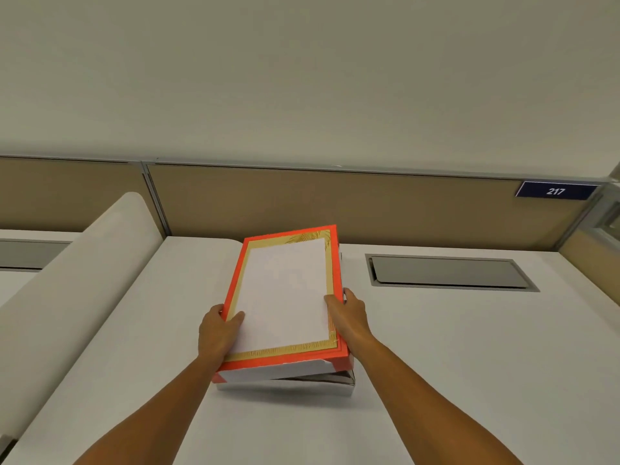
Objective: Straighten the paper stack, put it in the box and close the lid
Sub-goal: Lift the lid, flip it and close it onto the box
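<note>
On white desk (436, 347), beige partition (369, 206), box (285, 367)

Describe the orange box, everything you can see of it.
The orange box is a shallow rectangular tray, seemingly cardboard, with an orange rim, a gold-patterned inner border and white and orange outer sides. White paper lies flat inside. It sits slightly skewed on a white part beneath, perhaps its lid, on the white desk. The left hand and right hand grip its long sides, thumbs on the paper.

Left hand (219, 330), right hand (349, 313) extended forward, fingers curled gripping.
</note>
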Available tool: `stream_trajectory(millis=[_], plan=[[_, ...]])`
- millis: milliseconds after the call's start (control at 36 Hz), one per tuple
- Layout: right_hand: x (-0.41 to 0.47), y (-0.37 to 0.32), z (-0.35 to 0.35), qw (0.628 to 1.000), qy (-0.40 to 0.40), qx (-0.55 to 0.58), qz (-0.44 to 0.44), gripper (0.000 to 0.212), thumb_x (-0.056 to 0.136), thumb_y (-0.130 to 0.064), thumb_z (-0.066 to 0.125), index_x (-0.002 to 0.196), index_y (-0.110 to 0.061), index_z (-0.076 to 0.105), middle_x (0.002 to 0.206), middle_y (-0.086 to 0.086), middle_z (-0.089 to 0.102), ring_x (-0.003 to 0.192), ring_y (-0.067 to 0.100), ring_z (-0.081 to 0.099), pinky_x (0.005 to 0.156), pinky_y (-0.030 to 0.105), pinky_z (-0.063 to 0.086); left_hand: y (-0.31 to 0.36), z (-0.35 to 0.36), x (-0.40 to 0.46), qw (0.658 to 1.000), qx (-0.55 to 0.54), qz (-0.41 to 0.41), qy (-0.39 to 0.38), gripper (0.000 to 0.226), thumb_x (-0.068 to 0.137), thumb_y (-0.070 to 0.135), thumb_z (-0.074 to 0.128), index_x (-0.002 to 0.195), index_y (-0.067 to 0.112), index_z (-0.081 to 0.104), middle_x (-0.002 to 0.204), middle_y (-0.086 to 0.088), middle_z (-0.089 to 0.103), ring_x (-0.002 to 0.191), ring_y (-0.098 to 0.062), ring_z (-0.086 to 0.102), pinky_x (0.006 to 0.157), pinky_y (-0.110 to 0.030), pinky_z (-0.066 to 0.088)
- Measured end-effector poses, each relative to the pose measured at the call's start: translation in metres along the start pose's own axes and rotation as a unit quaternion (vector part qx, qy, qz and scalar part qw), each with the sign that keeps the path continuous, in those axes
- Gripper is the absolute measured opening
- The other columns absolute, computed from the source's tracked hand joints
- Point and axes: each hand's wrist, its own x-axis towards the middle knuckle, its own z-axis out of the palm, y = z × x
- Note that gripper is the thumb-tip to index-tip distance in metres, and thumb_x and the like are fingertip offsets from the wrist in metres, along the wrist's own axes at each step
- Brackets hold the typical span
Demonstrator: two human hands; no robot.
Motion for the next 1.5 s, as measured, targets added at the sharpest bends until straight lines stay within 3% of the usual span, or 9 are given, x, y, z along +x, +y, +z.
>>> stream_trajectory(millis=[139,333,500,667,806,944,1139,1250,1500], plan=[[0.009,0.024,-0.001,0.999,0.009,-0.028,0.022,0.057,0.079,-0.055,0.05,0.131,-0.032,0.047,0.119,-0.001,0.06,0.101,0.023,0.065,0.087,0.046,0.059,0.002,0.003,-0.003,1.0,0.017,0.014,0.01,0.053,0.092,0.035,0.062,0.136,0.011,0.046,0.13,-0.011,0.058,0.114,-0.033,0.059,0.1,-0.049,0.047],[0.007,0.033,-0.003,0.998,-0.004,-0.037,0.043,0.045,0.095,-0.043,0.051,0.135,-0.023,0.047,0.125,0.0,0.062,0.101,0.022,0.067,0.09,0.043,0.059,0.002,0.011,-0.002,0.998,0.054,0.008,0.013,0.055,0.091,0.039,0.062,0.136,0.014,0.046,0.131,-0.01,0.057,0.115,-0.034,0.059,0.1,-0.051,0.047],[0.012,0.032,0.002,0.996,-0.015,-0.064,0.054,0.067,0.096,-0.037,0.051,0.154,-0.021,0.021,0.147,0.006,0.047,0.127,0.031,0.054,0.102,0.047,0.051,-0.001,0.016,0.003,0.998,0.064,0.002,0.007,0.057,0.091,0.041,0.061,0.138,0.014,0.044,0.133,-0.01,0.056,0.117,-0.035,0.058,0.1,-0.052,0.047],[0.024,0.036,0.006,0.992,-0.01,-0.113,0.051,0.081,0.09,-0.04,0.057,0.156,-0.022,0.012,0.147,0.008,0.043,0.127,0.031,0.053,0.101,0.048,0.052,-0.008,0.022,0.016,0.996,0.093,-0.004,-0.009,0.06,0.089,0.046,0.06,0.137,0.014,0.043,0.134,-0.011,0.054,0.116,-0.034,0.059,0.098,-0.052,0.05],[0.03,0.03,0.009,0.968,0.034,-0.247,-0.026,0.083,0.092,-0.049,0.056,0.156,-0.024,0.01,0.162,0.007,0.02,0.145,0.032,0.031,0.112,0.048,0.039,-0.001,0.024,0.028,0.983,0.17,0.066,0.007,0.076,0.088,0.056,0.055,0.148,0.016,0.03,0.152,-0.01,0.036,0.132,-0.035,0.047,0.105,-0.053,0.045],[0.042,0.021,0.02,0.919,0.01,-0.37,-0.137,0.085,0.093,-0.062,0.044,0.158,-0.023,0.004,0.167,0.003,0.005,0.153,0.029,0.009,0.122,0.046,0.019,0.007,0.037,0.045,0.945,0.258,0.194,-0.045,0.085,0.086,0.069,0.041,0.154,0.024,0.016,0.164,-0.002,0.015,0.151,-0.028,0.015,0.12,-0.049,0.017],[0.063,0.029,0.032,0.88,-0.02,-0.447,-0.159,0.099,0.081,-0.082,0.01,0.158,-0.02,0.0,0.167,0.006,-0.004,0.154,0.031,-0.007,0.125,0.047,0.002,0.002,0.055,0.057,0.89,0.373,0.254,-0.067,0.114,0.062,0.089,-0.014,0.156,0.028,0.011,0.165,0.0,0.004,0.152,-0.027,-0.002,0.122,-0.05,0.0],[0.066,0.042,0.035,0.874,-0.011,-0.456,-0.167,0.123,0.057,-0.085,-0.016,0.158,-0.017,0.002,0.167,0.006,-0.003,0.154,0.029,-0.007,0.124,0.045,-0.003,-0.009,0.061,0.057,0.884,0.389,0.25,-0.068,0.113,0.063,0.087,-0.017,0.156,0.027,0.006,0.165,0.0,-0.001,0.152,-0.027,-0.005,0.123,-0.05,-0.002],[0.072,0.061,0.033,0.852,-0.003,-0.489,-0.188,0.116,0.065,-0.084,-0.017,0.158,-0.017,-0.001,0.167,0.002,-0.006,0.154,0.026,-0.009,0.12,0.039,-0.009,-0.016,0.065,0.058,0.877,0.4,0.261,-0.056,0.108,0.069,0.088,-0.009,0.156,0.027,0.005,0.165,0.0,-0.002,0.152,-0.028,-0.004,0.123,-0.05,0.0]])
